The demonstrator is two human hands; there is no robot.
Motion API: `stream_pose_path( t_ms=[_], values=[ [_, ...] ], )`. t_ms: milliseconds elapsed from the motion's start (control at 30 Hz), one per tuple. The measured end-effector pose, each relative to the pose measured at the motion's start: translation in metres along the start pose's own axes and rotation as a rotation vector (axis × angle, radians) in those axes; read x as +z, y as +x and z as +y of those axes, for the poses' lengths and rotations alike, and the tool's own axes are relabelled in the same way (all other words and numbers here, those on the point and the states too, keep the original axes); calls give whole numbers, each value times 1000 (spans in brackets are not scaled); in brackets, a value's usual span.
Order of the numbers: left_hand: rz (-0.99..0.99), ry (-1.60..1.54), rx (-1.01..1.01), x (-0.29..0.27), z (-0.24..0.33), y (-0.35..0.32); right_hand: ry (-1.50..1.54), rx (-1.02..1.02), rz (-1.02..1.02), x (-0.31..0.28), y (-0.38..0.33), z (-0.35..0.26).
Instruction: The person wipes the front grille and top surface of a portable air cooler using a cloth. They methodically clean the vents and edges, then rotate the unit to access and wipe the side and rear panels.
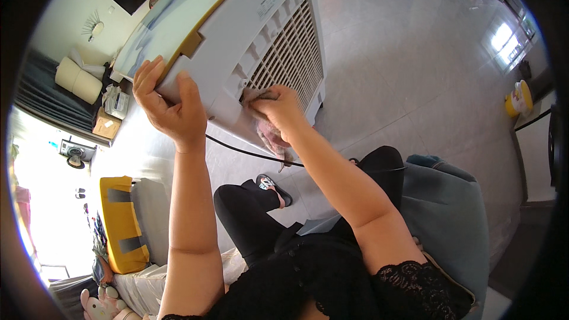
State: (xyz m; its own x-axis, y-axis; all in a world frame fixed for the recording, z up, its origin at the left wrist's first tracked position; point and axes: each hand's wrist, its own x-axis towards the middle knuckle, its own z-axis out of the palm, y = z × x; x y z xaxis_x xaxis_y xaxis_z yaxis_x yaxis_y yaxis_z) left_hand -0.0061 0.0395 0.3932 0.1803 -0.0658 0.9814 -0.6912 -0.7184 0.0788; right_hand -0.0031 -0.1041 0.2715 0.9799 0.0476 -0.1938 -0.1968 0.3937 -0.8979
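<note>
A white air cooler (228, 41) with a gold-trimmed, marble-patterned panel (172, 15) stands in front of me, its slatted grille (290, 47) facing right. My left hand (172, 104) grips its near corner, fingers over the edge and thumb on the white side. In my right hand (278, 109) is a crumpled greyish-pink cloth (269, 133), pinched and pressed at the lower near corner of the grille. Part of the cloth hangs down below the hand. A black cord (249, 153) runs from near the cooler's lower edge rightward under my right forearm.
I sit with a grey-blue seat (444, 207) at my right. A yellow-and-grey piece (121, 225) lies at left, near a plush toy (102, 305). Boxes (106, 123) stand beyond the cooler. On the far right is a yellow bucket (520, 99) on the tiled floor (385, 83).
</note>
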Motion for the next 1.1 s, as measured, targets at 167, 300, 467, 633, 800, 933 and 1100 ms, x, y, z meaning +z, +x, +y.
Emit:
stream_pose_path(
  t_ms=[167,300,467,633,800,933,1100],
  values=[
    [-66,80,37,-7,-2,1,270,-96,310,-22,22,-43],
    [-24,22,18,0,-3,1,628,7,336,-57,52,-55],
    [17,-17,-46,0,7,-3,712,-28,244,-67,16,-36],
    [14,-223,133,-2,69,-75,584,-102,51,-68,-46,-32],
    [-499,-531,-1001,3,132,-151,559,-78,-102,-77,-80,-45],
    [-594,-990,-1346,5,128,-169,473,-94,-199,-83,-95,-48],
    [-509,-1008,-1373,-11,109,-164,81,-370,40,-84,-114,-77]
  ],
)
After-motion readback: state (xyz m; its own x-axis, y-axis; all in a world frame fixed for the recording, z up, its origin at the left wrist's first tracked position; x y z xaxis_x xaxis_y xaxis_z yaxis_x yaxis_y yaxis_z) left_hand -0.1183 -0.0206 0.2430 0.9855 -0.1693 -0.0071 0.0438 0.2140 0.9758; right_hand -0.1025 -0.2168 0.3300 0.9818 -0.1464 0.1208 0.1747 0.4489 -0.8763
